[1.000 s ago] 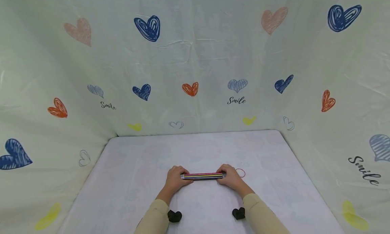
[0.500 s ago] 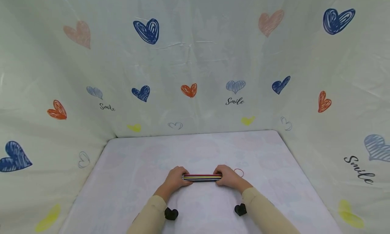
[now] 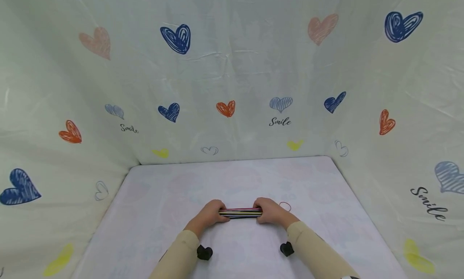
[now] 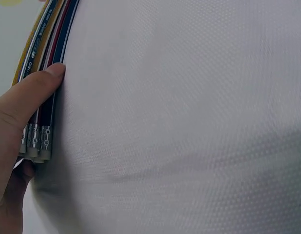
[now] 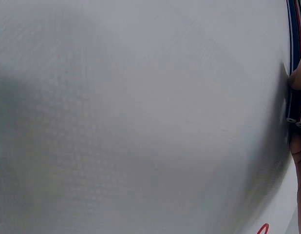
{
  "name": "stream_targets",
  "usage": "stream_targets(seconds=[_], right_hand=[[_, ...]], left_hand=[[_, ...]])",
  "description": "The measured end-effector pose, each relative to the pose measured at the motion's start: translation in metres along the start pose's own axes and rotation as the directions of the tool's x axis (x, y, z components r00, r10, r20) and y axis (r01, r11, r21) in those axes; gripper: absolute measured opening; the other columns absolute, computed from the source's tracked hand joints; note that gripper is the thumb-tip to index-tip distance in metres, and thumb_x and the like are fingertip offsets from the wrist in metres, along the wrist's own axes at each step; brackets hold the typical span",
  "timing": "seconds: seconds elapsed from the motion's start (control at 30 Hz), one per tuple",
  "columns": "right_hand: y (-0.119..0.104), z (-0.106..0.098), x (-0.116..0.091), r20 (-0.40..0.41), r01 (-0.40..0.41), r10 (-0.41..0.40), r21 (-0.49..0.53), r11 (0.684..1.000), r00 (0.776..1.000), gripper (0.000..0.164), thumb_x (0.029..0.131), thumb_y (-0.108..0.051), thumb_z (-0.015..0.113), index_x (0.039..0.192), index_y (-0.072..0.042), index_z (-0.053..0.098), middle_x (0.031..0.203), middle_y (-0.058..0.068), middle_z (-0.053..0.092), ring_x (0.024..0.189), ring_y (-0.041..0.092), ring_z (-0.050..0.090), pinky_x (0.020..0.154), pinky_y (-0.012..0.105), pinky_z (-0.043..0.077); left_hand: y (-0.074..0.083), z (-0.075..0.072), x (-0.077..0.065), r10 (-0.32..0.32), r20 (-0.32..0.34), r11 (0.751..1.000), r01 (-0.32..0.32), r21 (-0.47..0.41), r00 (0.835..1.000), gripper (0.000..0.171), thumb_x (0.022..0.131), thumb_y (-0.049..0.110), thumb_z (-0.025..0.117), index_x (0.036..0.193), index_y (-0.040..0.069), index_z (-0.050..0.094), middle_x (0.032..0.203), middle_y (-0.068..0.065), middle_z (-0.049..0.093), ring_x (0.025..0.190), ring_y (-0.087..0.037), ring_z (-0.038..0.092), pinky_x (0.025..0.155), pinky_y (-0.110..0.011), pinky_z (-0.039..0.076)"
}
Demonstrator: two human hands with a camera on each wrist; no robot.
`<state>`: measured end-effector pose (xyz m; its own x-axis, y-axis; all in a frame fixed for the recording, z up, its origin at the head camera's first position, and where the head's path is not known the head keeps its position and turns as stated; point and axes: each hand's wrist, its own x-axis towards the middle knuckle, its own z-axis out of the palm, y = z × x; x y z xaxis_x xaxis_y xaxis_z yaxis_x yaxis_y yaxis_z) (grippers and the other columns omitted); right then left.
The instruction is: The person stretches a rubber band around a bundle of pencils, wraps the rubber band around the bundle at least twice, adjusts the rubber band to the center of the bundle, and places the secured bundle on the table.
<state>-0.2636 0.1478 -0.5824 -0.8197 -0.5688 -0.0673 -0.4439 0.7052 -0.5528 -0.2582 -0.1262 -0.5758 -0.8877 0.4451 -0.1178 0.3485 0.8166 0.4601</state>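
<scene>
A bundle of pencils point(image 3: 241, 213) in several colours lies crosswise between my two hands, close over the white table. My left hand point(image 3: 210, 216) grips the end with the erasers; in the left wrist view its thumb point(image 4: 54, 71) presses along the barrels, just above the metal ferrules point(image 4: 33, 136). At the opposite end, my right hand point(image 3: 271, 213) holds the bundle, and the right wrist view catches only part of that hand's thumb point(image 5: 299, 78) beside the plain flat pencil ends point(image 5: 291, 119). A thin red rubber band point(image 3: 285, 206) lies just behind my right hand.
The table point(image 3: 163, 198) has a pale cloth over it, and its far edge meets a curtain point(image 3: 232, 69) printed with hearts. Black heart-shaped pieces point(image 3: 204, 253) sit beside both sleeves.
Both hands have come slightly closer together along the bundle, the right one shifting left, so less of the pencils shows between them. The rubber band stays on the table.
</scene>
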Motion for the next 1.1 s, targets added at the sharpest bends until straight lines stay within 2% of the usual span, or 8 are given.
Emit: stream_targets(seconds=[0.13, 0.33, 0.53, 0.67, 0.77, 0.87, 1.03, 1.1], right_hand=[[-0.006, 0.000, 0.000, 0.013, -0.011, 0.011, 0.002, 1.000, 1.000, 0.025, 0.070, -0.010, 0.074, 0.091, -0.018, 0.062, 0.081, -0.012, 0.053, 0.076, 0.011, 0.049, 0.071, 0.030, 0.043], [-0.011, 0.002, 0.004, 0.026, -0.008, 0.009, -0.061, 0.998, 1.000, 0.024, 0.070, -0.009, 0.075, 0.089, -0.017, 0.063, 0.077, -0.011, 0.052, 0.072, 0.010, 0.048, 0.069, 0.028, 0.042], [-0.016, 0.002, 0.006, 0.057, -0.043, 0.049, -0.103, 0.994, 0.997, 0.024, 0.070, -0.009, 0.076, 0.092, -0.014, 0.066, 0.077, -0.012, 0.053, 0.070, 0.010, 0.048, 0.069, 0.028, 0.043], [-0.021, 0.001, 0.004, 0.080, -0.045, 0.054, -0.113, 0.993, 0.995, 0.023, 0.070, -0.007, 0.075, 0.092, -0.011, 0.067, 0.076, -0.011, 0.054, 0.070, 0.010, 0.048, 0.069, 0.029, 0.044], [-0.023, 0.001, 0.004, 0.097, -0.053, 0.064, -0.108, 0.993, 0.993, 0.023, 0.070, -0.006, 0.074, 0.091, -0.010, 0.068, 0.076, -0.010, 0.054, 0.070, 0.011, 0.048, 0.068, 0.029, 0.044], [-0.022, 0.001, 0.004, 0.111, -0.069, 0.078, -0.089, 0.994, 0.991, 0.023, 0.069, -0.007, 0.074, 0.091, -0.010, 0.068, 0.075, -0.010, 0.055, 0.069, 0.010, 0.047, 0.067, 0.028, 0.043], [-0.024, -0.006, 0.000, 0.125, -0.073, 0.076, -0.027, 0.997, 0.989, 0.022, 0.070, -0.008, 0.069, 0.091, -0.013, 0.067, 0.075, -0.009, 0.056, 0.066, 0.009, 0.048, 0.062, 0.027, 0.043], [-0.028, -0.012, -0.003, 0.127, -0.088, 0.084, 0.029, 0.996, 0.988, 0.020, 0.071, -0.008, 0.068, 0.090, -0.015, 0.066, 0.076, -0.007, 0.057, 0.062, 0.009, 0.050, 0.058, 0.028, 0.045]], left_hand=[[-0.003, 0.004, 0.000, 0.023, -0.012, 1.000, -0.023, 0.019, 1.000, 0.028, 0.077, 0.028, 0.084, 0.085, 0.008, 0.068, 0.076, 0.007, 0.055, 0.073, -0.012, 0.049, 0.074, -0.033, 0.046], [-0.001, 0.005, -0.005, 0.005, -0.007, 1.000, -0.005, 0.023, 1.000, 0.026, 0.078, 0.028, 0.082, 0.086, 0.008, 0.069, 0.075, 0.008, 0.055, 0.071, -0.010, 0.048, 0.073, -0.032, 0.046], [0.003, 0.004, -0.010, 0.063, -0.023, 0.998, -0.063, 0.017, 0.998, 0.019, 0.079, 0.022, 0.080, 0.084, 0.008, 0.069, 0.074, 0.007, 0.058, 0.067, -0.011, 0.051, 0.069, -0.033, 0.047], [0.005, 0.005, -0.009, 0.029, -0.003, 0.998, -0.029, 0.049, 1.000, 0.020, 0.081, 0.025, 0.080, 0.088, 0.009, 0.070, 0.077, 0.008, 0.060, 0.070, -0.009, 0.052, 0.071, -0.032, 0.048], [0.007, 0.005, -0.008, -0.012, 0.032, 0.999, 0.010, 0.051, 0.999, 0.021, 0.081, 0.026, 0.080, 0.090, 0.009, 0.071, 0.077, 0.009, 0.059, 0.070, -0.009, 0.051, 0.071, -0.032, 0.048], [0.009, 0.001, -0.009, -0.026, 0.063, 0.999, 0.024, 0.034, 0.998, 0.022, 0.080, 0.026, 0.080, 0.090, 0.008, 0.071, 0.077, 0.008, 0.059, 0.069, -0.009, 0.050, 0.071, -0.032, 0.047], [0.015, -0.013, -0.015, -0.015, 0.100, 1.000, 0.013, 0.018, 0.995, 0.019, 0.082, 0.024, 0.079, 0.091, 0.010, 0.071, 0.078, 0.009, 0.059, 0.070, -0.009, 0.050, 0.071, -0.032, 0.047], [0.017, -0.019, -0.016, -0.006, 0.108, 1.000, 0.004, 0.021, 0.994, 0.016, 0.083, 0.023, 0.078, 0.091, 0.011, 0.070, 0.078, 0.009, 0.059, 0.068, -0.009, 0.050, 0.068, -0.031, 0.046]])
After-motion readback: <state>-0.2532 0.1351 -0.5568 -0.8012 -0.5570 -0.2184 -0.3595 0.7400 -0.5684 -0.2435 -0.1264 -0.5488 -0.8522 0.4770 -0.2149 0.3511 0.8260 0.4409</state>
